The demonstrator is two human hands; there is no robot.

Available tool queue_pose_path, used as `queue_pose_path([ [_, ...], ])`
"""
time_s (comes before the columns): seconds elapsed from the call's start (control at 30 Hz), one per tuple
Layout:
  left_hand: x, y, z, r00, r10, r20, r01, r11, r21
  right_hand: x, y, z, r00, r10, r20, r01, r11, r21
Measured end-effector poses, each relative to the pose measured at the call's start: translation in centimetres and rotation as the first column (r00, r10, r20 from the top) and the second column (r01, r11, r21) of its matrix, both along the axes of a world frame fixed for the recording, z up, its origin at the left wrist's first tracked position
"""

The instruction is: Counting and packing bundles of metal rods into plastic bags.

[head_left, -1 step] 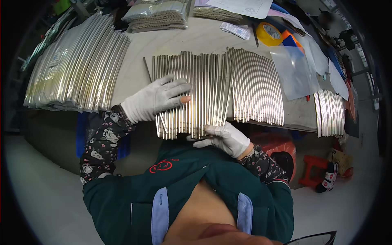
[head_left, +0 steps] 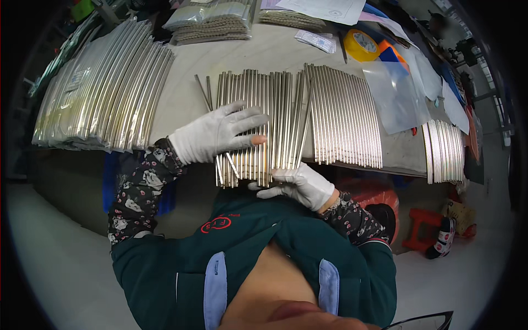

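A row of slim silver metal rods (head_left: 281, 113) lies side by side in front of me, their near ends overhanging the table edge. My left hand (head_left: 206, 135), in a white glove with a bare fingertip showing, rests flat across the left part of the row, fingers stretched out. Two rods (head_left: 202, 91) at that side lie slanted, partly hidden under the hand. At the near ends, my gloved right hand (head_left: 308, 187) has its thumb on top of several rods and its fingers beneath. To the right lies a second, tidy row of rods (head_left: 345, 118).
Plastic-wrapped bundles of rods (head_left: 104, 88) fill the table's left side. Farther back are bagged stacks (head_left: 212, 25), papers (head_left: 324, 8) and a yellow tape roll (head_left: 361, 45). A clear plastic sheet (head_left: 393, 99) and a smaller rod group (head_left: 443, 151) lie at right.
My left hand has slid slightly to the right over the rods. The leftmost rods have shifted right with it, and a second one now slants apart. My right hand has barely moved.
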State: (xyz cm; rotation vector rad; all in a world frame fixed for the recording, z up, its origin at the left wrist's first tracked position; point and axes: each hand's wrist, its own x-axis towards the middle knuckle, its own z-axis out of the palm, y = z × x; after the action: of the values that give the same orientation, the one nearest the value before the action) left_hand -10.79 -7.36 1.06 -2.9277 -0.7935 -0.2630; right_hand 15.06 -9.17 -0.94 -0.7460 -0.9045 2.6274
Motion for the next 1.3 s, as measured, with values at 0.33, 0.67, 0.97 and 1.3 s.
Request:
queue_pose_path([
  [0.33, 8.7, 4.3, 4.0, 0.866, -0.367, 0.341, 0.352, 0.930, 0.106, 3.1, 2.0, 6.8, 0.955, 0.238, 0.176, -0.288, 0.883, 0.370],
  [0.67, 5.6, 10.7, 9.3, 0.375, 0.296, 0.878, 0.076, 0.934, -0.348, -2.9, 13.2, 15.7, 0.806, -0.585, -0.092, 0.091, -0.031, 0.995],
  [0.97, 4.3, 11.2, 2.8, 0.376, 0.527, 0.762, 0.312, 0.702, -0.640, -7.9, 13.4, 13.0, 0.846, -0.369, -0.385, 0.457, 0.132, 0.880],
  [1.3, 8.1, 7.2, 4.4, 0.298, 0.237, 0.924, 0.120, 0.952, -0.283, -6.0, 11.6, 13.5, 0.854, -0.289, -0.433, 0.480, 0.116, 0.869],
])
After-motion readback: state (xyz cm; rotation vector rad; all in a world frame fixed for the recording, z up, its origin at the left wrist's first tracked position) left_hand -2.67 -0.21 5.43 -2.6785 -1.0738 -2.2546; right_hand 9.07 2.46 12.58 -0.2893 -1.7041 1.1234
